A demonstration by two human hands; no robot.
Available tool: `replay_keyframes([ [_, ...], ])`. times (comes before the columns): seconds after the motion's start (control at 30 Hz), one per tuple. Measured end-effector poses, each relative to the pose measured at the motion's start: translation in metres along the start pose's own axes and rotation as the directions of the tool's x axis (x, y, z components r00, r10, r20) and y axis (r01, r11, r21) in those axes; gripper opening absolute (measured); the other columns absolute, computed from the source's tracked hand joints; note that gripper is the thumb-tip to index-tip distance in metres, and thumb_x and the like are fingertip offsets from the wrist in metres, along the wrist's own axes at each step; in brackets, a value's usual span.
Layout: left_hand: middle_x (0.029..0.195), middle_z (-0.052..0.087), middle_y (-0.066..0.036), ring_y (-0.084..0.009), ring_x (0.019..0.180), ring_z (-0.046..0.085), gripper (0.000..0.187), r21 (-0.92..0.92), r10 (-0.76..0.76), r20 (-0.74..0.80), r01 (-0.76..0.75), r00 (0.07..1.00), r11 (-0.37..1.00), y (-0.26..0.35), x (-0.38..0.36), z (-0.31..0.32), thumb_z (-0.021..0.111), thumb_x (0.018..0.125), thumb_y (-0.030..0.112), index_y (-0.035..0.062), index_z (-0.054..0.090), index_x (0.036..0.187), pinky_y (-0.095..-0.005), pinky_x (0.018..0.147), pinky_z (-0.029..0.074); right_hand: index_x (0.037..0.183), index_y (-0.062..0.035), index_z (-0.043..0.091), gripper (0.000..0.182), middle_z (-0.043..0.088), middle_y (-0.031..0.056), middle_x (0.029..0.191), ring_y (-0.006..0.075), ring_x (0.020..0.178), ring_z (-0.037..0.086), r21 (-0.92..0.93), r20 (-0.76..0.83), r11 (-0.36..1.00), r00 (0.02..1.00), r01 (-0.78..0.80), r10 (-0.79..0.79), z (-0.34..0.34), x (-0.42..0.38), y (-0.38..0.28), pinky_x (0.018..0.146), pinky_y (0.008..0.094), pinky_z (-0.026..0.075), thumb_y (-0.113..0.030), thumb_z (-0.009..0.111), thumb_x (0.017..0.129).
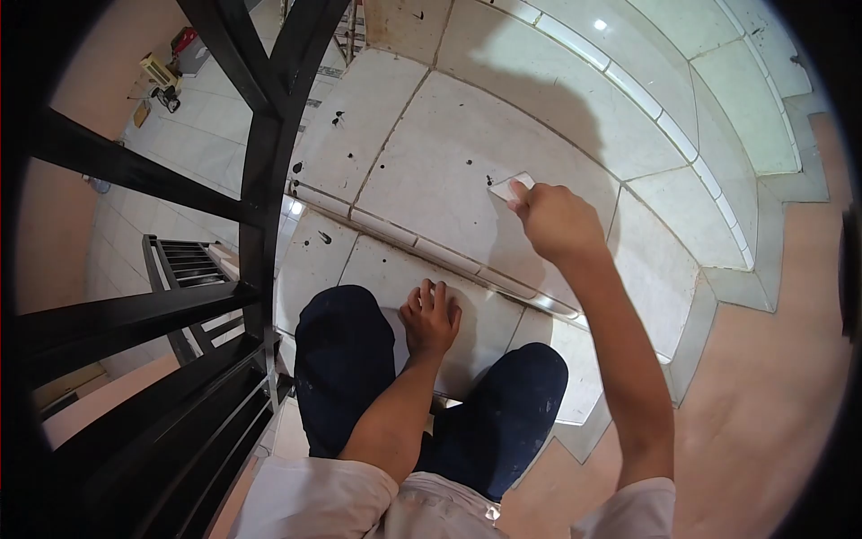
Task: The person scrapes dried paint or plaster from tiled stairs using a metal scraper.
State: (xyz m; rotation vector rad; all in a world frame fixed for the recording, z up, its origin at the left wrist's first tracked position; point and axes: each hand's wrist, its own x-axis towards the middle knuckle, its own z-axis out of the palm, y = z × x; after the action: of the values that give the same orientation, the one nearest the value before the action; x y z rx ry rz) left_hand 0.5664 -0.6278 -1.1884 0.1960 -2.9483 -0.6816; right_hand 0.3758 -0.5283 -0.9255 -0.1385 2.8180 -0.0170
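Observation:
Pinched in my right hand [558, 218] is a small flat whitish piece [510, 187], its edge against the upper tiled step [431, 135]. A dark spot [490, 181] lies just left of that piece. More dark spots dot the tiles, among them a splotch [338, 118] at the upper left and a streak [324, 238] on the lower step. My left hand [430, 316] rests on the lower step [476, 314] between my knees, fingers spread, holding nothing.
A black metal railing [261, 180] runs along the left. Beyond it, a lower floor holds several small items [162, 76]. Curved tiled steps [664, 117] rise at the upper right, beside a pinkish wall [763, 386]. My knees [346, 341] flank my left hand.

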Motion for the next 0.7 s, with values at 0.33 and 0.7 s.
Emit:
replay_keyframes([
  [0.33, 0.136, 0.048, -0.013, -0.0334, 0.125, 0.045, 0.055, 0.001, -0.021, 0.041, 0.021, 0.999, 1.0, 0.0, 0.001, -0.001, 0.069, 0.084, 0.036, 0.0116, 0.053, 0.131, -0.0487, 0.098, 0.037, 0.097, -0.0061, 0.072, 0.029, 0.072, 0.0183, 0.093, 0.0376, 0.089, 0.07, -0.082, 0.052, 0.997, 0.999, -0.002, 0.006, -0.011, 0.004, -0.005, 0.079, 0.0464, 0.055, -0.031, 0.057, 0.096],
  [0.7, 0.137, 0.048, -0.014, -0.0332, 0.124, 0.046, 0.054, -0.007, -0.016, 0.014, 0.016, 1.0, 1.0, -0.002, -0.001, 0.001, 0.07, 0.084, 0.035, 0.0117, 0.055, 0.131, -0.0485, 0.097, 0.037, 0.092, -0.0016, 0.067, 0.043, 0.07, 0.0209, 0.086, 0.041, 0.086, 0.067, -0.053, -0.064, 0.997, 0.996, 0.058, -0.061, -0.002, 0.01, 0.0, 0.079, 0.049, 0.053, -0.041, 0.051, 0.101],
])
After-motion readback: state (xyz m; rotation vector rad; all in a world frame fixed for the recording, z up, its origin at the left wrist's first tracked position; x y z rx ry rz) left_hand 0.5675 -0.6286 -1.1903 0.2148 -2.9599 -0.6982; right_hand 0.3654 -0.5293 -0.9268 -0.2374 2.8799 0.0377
